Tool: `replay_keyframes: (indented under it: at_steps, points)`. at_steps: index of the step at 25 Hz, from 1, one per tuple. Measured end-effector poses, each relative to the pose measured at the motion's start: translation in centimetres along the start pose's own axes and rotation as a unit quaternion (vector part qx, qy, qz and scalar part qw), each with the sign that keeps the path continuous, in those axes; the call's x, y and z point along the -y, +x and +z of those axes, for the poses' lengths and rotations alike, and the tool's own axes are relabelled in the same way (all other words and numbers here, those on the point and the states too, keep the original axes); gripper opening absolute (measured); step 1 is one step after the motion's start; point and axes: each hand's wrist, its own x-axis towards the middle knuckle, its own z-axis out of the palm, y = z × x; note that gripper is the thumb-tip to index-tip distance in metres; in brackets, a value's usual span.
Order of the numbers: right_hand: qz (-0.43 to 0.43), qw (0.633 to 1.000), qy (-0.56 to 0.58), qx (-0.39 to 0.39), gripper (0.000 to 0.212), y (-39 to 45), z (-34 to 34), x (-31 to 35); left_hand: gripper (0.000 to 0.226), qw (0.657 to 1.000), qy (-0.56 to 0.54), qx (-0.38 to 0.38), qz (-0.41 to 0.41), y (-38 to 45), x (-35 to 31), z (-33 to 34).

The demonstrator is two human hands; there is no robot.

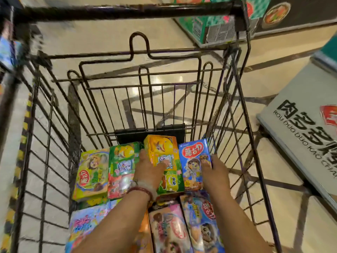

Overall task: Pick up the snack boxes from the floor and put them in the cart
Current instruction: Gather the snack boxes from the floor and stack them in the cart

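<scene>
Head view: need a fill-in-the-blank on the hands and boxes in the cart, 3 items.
1. The left hand rests on the ____ box.
2. The right hand grips the ____ box at the cart's right wall.
3. The beaded bracelet is on the ____ wrist.

Missing: orange; blue; left

From my remote station, the scene reads warm and rather dim. Overhead lamps show as pale glare spots on the floor (156, 83) beyond both hands — the cart (127, 11) wires throw long dark shadows across the tiles ahead and to the right of the right hand (213, 168). Motion blur smears the zone left of the left hand (149, 167); wide-angle bending bows the cart rim. Boxes near the hands look soft.
</scene>
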Motion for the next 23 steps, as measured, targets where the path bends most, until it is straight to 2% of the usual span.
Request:
replay_keyframes:
  at_steps: [3, 5, 7, 8, 9, 11, 14, 16, 18, 23]
  points:
    - [0.024, 0.995, -0.1, -0.004, 0.04, 1.5, 1.6, -0.8, 0.08, 0.999, 0.041, -0.008, 0.009, 0.9, 0.1, 1.1]
    - [0.018, 0.985, -0.17, 0.007, 0.039, 2.0, 2.2, -1.1, 0.075, 0.984, 0.139, -0.056, 0.1, 0.6, 0.4, 1.4]
    - [-0.027, 0.977, -0.213, 0.004, 0.047, 1.7, 2.6, -1.4, 0.058, 0.918, 0.296, -0.09, 0.249, 0.9, 1.4, 1.7]
    - [-0.073, 0.969, -0.236, 0.002, 0.056, 1.4, 2.8, -1.5, 0.054, 0.882, 0.369, -0.073, 0.285, 1.2, 1.7, 1.7]
    - [-0.12, 0.957, -0.264, 0.01, 0.063, 1.2, 3.0, -1.4, 0.055, 0.864, 0.415, -0.035, 0.282, 1.4, 1.7, 1.4]
    - [-0.198, 0.919, -0.336, 0.059, 0.073, 1.1, 3.4, -1.1, 0.056, 0.858, 0.452, 0.037, 0.24, 1.8, 2.0, 0.8]
    - [-0.213, 0.874, -0.413, 0.144, 0.062, 1.8, 3.7, -0.4, 0.056, 0.854, 0.46, 0.044, 0.24, 1.9, 2.5, 0.3]
    - [-0.2, 0.869, -0.427, 0.151, 0.055, 1.9, 3.5, -0.2, 0.056, 0.858, 0.454, 0.051, 0.233, 1.7, 1.9, 0.2]
    - [-0.205, 0.863, -0.438, 0.147, 0.062, 1.6, 3.2, 0.5, 0.053, 0.863, 0.446, 0.059, 0.231, 1.7, 1.1, -0.3]
    - [-0.271, 0.826, -0.471, 0.152, 0.059, -0.1, 1.1, 5.2, 0.052, 0.861, 0.425, 0.049, 0.276, -0.6, -1.9, -5.4]
